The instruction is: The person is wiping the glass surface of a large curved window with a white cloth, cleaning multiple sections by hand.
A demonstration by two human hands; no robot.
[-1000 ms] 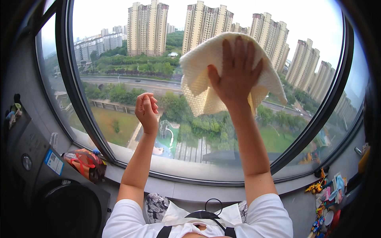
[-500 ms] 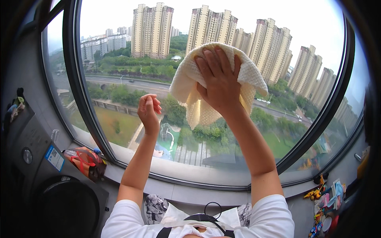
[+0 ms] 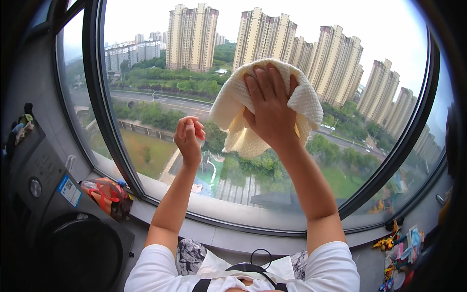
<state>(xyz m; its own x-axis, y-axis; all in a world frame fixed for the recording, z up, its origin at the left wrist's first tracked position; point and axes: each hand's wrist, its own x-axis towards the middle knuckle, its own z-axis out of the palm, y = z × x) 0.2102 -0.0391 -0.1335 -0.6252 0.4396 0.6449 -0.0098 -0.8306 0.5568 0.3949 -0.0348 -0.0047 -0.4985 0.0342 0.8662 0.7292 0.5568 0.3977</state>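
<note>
My right hand (image 3: 272, 104) presses a cream-white waffle-weave cloth (image 3: 228, 100) against the large window pane (image 3: 160, 141). Its fingers point upward over the cloth, and the cloth's lower edge hangs in loose folds below the palm. The right side of the cloth is bunched beside my fingers. To the left and a little lower, my left hand (image 3: 189, 138) is raised in front of the glass with its fingers curled in. Nothing shows in its grasp, and it is apart from the cloth.
Dark frames (image 3: 109, 97) border the pane, above a grey sill (image 3: 233, 236). At the left stands a grey front-loading washing machine (image 3: 73, 214), with a red patterned bag (image 3: 107, 194) beside it. Colourful toys (image 3: 389, 243) lie at the lower right. Tall buildings show outside.
My right hand and the cloth have slid slightly down the glass, and the cloth's right edge has folded inward. My left hand stays curled, with little movement. The view has shifted slightly.
</note>
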